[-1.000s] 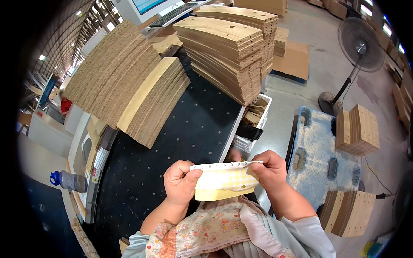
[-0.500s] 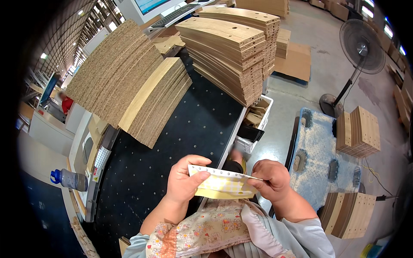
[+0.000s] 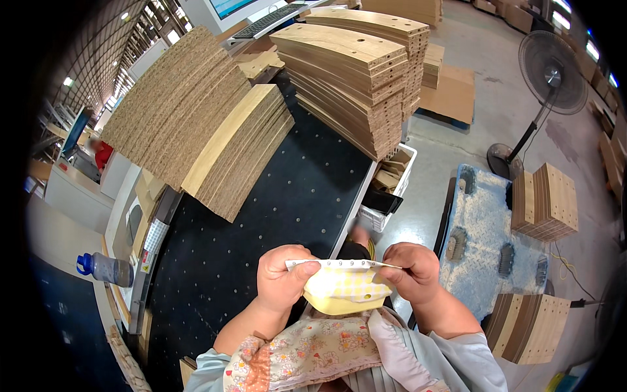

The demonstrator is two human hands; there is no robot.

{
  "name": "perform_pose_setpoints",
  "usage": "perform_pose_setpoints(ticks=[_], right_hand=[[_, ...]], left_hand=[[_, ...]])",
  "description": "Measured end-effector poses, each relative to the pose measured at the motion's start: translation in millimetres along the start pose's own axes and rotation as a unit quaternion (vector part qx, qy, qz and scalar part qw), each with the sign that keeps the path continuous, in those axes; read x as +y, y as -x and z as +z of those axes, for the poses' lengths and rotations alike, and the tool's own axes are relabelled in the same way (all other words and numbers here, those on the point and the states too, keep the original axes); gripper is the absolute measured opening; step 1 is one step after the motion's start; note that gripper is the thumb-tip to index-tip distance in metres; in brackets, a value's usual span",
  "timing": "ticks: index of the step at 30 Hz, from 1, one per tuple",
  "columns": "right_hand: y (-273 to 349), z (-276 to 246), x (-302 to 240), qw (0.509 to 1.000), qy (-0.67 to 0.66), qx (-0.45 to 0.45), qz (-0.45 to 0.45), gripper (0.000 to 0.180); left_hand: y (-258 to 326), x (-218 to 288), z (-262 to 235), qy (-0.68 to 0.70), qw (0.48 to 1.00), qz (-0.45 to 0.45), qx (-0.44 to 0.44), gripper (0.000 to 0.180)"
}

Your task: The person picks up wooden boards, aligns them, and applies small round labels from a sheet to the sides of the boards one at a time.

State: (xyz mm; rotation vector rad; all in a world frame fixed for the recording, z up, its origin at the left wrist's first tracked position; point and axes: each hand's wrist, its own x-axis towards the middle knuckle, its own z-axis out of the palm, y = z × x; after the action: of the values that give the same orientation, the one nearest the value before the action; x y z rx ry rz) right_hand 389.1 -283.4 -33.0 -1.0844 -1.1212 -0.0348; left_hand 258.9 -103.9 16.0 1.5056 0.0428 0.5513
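A small sheet of yellow-and-white checked paper (image 3: 343, 282) is stretched between my hands, low in front of my apron. Small dark marks run along its white upper edge, and its plain yellow lower part bows downward. My left hand (image 3: 282, 277) pinches the left end, thumb across the front. At the other end my right hand (image 3: 413, 269) grips the corner between thumb and curled fingers. Beneath the paper lies my flowered apron (image 3: 307, 346).
To my left, a black table (image 3: 261, 215) bears a stack of curved chipboard panels (image 3: 183, 111) and a stack of drilled wooden boards (image 3: 346, 65). A white crate (image 3: 406, 166) of offcuts, a blue pallet (image 3: 480, 242) and a fan (image 3: 552, 75) stand to the right. A water bottle (image 3: 108, 269) lies far left.
The paper's lower part has swung down and bows out more, showing more of the checked face. Its left end has dropped slightly with my left hand; both hands keep their hold.
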Motion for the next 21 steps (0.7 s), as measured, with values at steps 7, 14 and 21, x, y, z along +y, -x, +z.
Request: perform_pose_setpoints(ticks=[7,14,21], right_hand=[[-0.9,-1.8,1.1,1.0,0.012,-0.005,-0.011,0.014],[-2.8,-3.2,1.0,1.0,0.015,0.001,-0.021,0.014],[-0.8,-2.6,-1.9,1.0,0.002,0.008,-0.009,0.013]], left_hand=[[-1.6,-0.1,1.4,-0.074,0.997,0.019,0.029,0.012],[1.0,0.6,2.6,0.015,0.999,0.022,0.027,0.013],[5.6,0.5,0.1,0.029,0.999,0.019,0.02,0.017]])
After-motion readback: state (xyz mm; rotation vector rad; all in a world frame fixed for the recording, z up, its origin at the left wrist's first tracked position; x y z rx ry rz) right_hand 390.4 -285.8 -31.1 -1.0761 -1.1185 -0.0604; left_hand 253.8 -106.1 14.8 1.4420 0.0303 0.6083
